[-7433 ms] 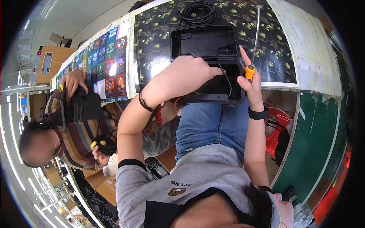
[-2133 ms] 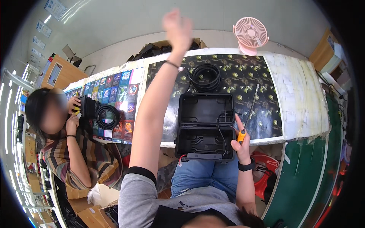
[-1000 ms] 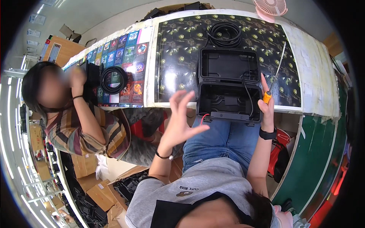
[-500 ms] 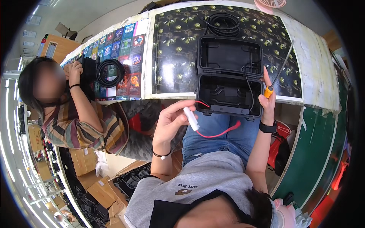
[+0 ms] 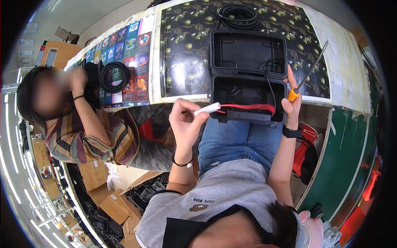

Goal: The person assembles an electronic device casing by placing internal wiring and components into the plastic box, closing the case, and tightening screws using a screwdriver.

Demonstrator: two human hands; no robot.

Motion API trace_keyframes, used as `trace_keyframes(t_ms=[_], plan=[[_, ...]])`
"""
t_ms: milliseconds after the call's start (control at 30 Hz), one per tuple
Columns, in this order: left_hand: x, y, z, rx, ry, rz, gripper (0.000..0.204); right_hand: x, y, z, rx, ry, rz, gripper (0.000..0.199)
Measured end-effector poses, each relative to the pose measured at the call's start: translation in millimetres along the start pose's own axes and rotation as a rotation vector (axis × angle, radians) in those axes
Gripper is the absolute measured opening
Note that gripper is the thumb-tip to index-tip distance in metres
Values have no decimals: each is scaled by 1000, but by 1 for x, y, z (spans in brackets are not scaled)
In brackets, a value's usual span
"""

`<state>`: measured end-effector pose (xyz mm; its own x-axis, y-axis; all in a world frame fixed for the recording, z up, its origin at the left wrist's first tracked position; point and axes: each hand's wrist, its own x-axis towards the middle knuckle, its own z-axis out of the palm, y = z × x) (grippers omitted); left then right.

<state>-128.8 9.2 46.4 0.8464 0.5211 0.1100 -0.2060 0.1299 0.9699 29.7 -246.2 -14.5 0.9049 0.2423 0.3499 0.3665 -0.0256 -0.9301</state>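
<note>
Left hand (image 5: 185,124) pinching white cylindrical connector (image 5: 208,109) between thumb and fingers, at left front corner of open black plastic case (image 5: 248,49). Connector's long axis running roughly left-right; red wire (image 5: 244,107) extending from it rightward across case's base, far end lying beside black cable (image 5: 270,87), nearer right hand (image 5: 292,109). Right hand gripping orange-handled screwdriver (image 5: 294,95) against palm, also touching case's right wall; shaft slanting away, rightward. Left hand sitting closer to connector.
</note>
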Motion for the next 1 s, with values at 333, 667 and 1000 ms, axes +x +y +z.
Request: trace_keyframes(t_ms=[333,667,1000], plan=[[20,16,32,727,-36,338,23,-2,-3,0,-14,10,20,101],[3,27,58,923,-353,412,40,-3,-3,0,10,13,17,99],[-5,29,61,1187,-544,522,60,-3,-2,-1,59,-8,29,99]])
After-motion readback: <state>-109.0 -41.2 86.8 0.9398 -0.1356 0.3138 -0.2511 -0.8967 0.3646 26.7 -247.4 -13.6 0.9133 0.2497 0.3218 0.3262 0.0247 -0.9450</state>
